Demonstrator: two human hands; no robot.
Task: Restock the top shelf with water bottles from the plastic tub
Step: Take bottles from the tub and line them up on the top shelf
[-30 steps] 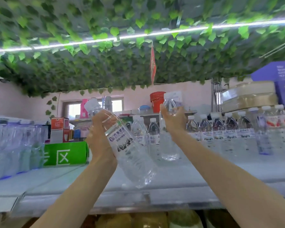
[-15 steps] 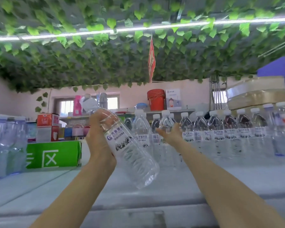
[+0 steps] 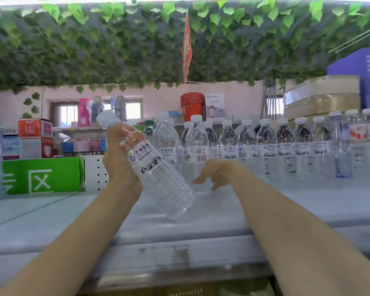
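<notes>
One water bottle [image 3: 158,174] is in the left hand [image 3: 120,161], whose grip wraps its upper body just above the label. The bottle is tilted, with its white cap toward 11 o'clock and its base toward 5 o'clock, low over the top shelf [image 3: 73,221]. Whether the base touches the shelf cannot be told.

At 3 o'clock of that bottle is the right hand [image 3: 219,174]. Its grip is loose and holds nothing, and the relaxed fingers point toward 8 o'clock. The fingertips are at the foot of an upright bottle [image 3: 195,150] standing on the shelf, but contact is unclear.

From there toward 3 o'clock, a row of bottles [image 3: 267,150] with white caps stands upright along the back of the shelf, packed side by side.

At 9 o'clock a green carton [image 3: 41,178] rests on the shelf. Beyond the row, at 12 o'clock, is a stack of red buckets [image 3: 191,105]. Above hang ivy leaves [image 3: 94,50] and a red pennant [image 3: 186,52].
</notes>
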